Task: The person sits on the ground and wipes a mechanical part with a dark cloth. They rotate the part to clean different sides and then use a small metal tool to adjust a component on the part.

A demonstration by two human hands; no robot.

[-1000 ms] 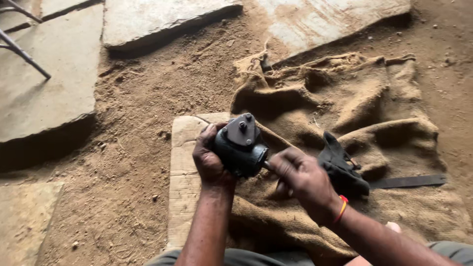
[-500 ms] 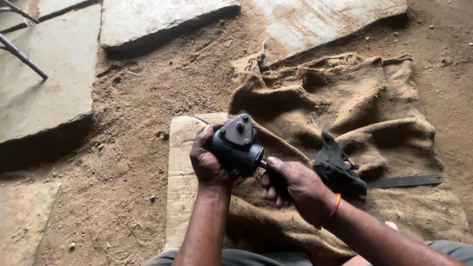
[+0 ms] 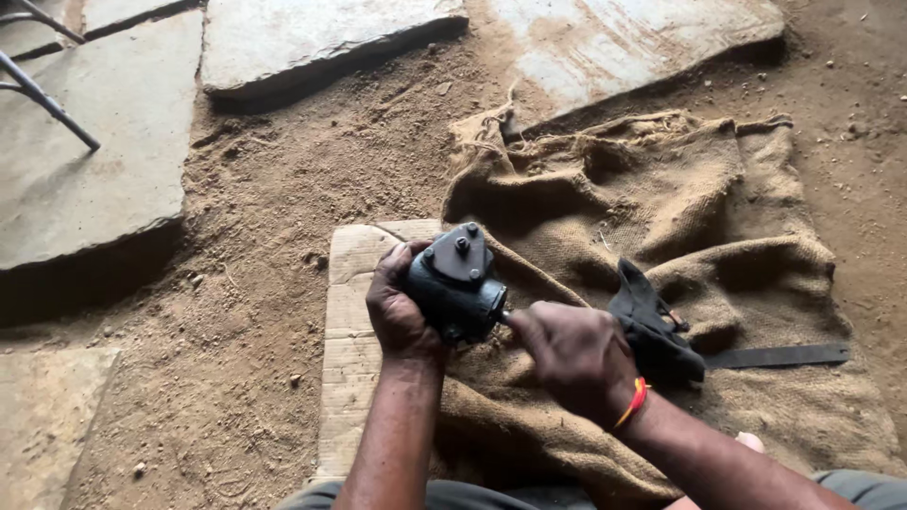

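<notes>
a rumpled burlap sack (image 3: 661,217) covers the dirt floor on the right; a pale wooden board (image 3: 351,340) lies along its left edge; above the board the left hand (image 3: 402,312) grips a black cast-metal housing (image 3: 455,283); the right hand (image 3: 572,354) is clenched around something at the housing's right end, hidden by the fingers.

A metal housing (image 3: 455,281) was held above a wooden board (image 3: 351,349), between both hands. To its right, a second metal part (image 3: 654,331) was laid on sacking (image 3: 718,208). Stone slabs (image 3: 104,161) were set behind.
</notes>
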